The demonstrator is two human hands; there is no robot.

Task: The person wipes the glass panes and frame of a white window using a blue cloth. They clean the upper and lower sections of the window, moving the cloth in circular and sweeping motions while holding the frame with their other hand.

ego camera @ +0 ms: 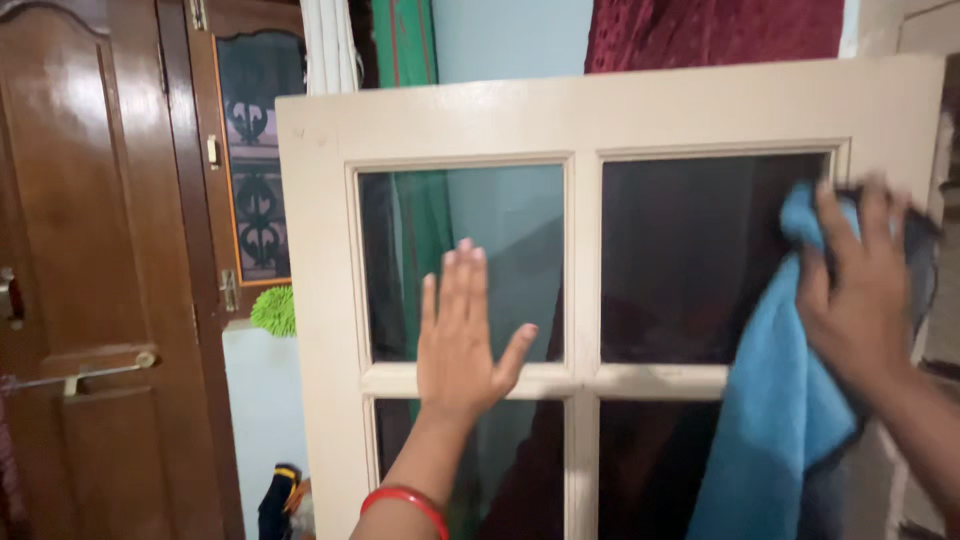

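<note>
A cream-painted window sash (580, 110) with glass panes stands open in front of me. My left hand (462, 335) lies flat with fingers spread against the upper left pane and the middle crossbar; a red bangle circles that wrist. My right hand (860, 285) presses a blue cloth (775, 400) against the right edge of the upper right pane (690, 260). The cloth hangs down over the lower right pane. The hand looks blurred.
A brown wooden door (90, 270) with a metal latch stands at the left. Beside it is a window with an ornamental grille (255, 160). A green duster head (274, 311) pokes out behind the sash. Green and maroon curtains hang behind.
</note>
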